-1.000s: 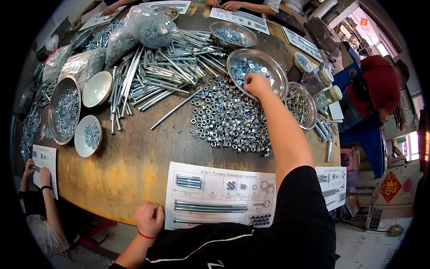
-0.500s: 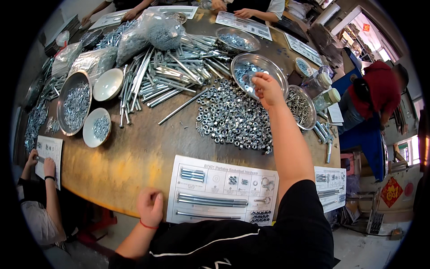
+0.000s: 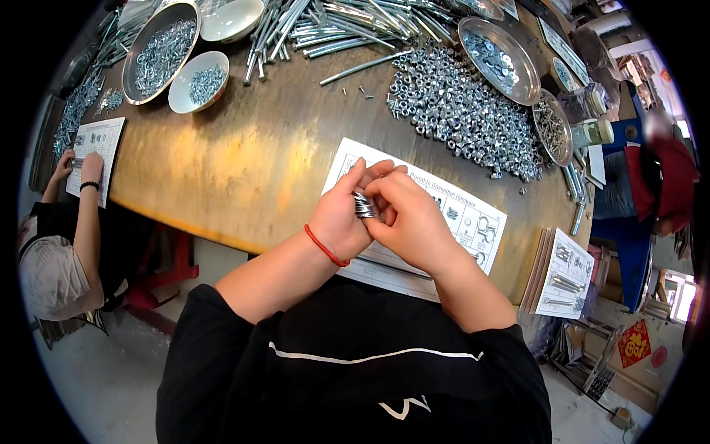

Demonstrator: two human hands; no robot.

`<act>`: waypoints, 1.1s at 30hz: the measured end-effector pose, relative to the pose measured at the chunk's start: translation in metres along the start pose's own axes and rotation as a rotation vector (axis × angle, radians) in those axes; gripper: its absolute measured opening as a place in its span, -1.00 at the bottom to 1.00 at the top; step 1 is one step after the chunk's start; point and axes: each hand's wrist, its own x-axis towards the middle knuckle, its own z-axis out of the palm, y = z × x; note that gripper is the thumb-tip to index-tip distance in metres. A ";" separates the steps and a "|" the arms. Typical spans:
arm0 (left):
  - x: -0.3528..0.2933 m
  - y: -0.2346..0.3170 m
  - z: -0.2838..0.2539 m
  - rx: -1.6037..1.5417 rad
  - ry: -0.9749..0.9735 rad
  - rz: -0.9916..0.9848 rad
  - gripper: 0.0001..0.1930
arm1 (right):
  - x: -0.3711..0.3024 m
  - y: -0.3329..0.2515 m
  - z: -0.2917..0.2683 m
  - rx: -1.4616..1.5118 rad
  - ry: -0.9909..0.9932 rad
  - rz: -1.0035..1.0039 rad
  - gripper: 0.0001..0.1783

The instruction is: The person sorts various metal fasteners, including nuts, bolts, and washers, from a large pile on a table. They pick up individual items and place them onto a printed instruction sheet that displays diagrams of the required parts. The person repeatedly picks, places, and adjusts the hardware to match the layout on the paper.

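Note:
Above the printed hardware card (image 3: 470,222) my two hands meet in front of my body. A short stack of shiny metal washers (image 3: 363,206) sits between them, seen edge-on. My left hand (image 3: 339,222), with a red cord at its wrist, is closed round one side of the stack. From the other side the bent fingers of my right hand (image 3: 414,218) pinch it. The fingers cover part of the stack and much of the card. Farther right, a round metal dish (image 3: 526,92) holds loose washers (image 3: 492,59).
A heap of nuts (image 3: 462,111) lies beyond the card, with long bolts (image 3: 344,33) farther back. Bowls of small hardware (image 3: 207,83) stand back left. More cards (image 3: 566,277) lean at the right. Another person's hands (image 3: 90,166) work at a card on the left.
My right hand has come back from the washer dish to meet my left hand, which has risen over the card. The washer stack now shows between them. The view has tilted downward.

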 end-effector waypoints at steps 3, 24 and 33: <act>-0.015 -0.009 0.011 0.084 -0.030 -0.031 -0.49 | -0.008 -0.011 -0.007 0.120 -0.152 0.247 -0.70; -0.060 -0.014 -0.016 0.672 -0.153 -0.149 -0.59 | -0.055 -0.009 -0.020 -0.074 0.123 -0.168 -0.69; -0.067 -0.004 -0.017 1.164 -0.433 -0.051 -0.66 | -0.078 -0.013 -0.026 0.096 0.065 -0.112 -0.66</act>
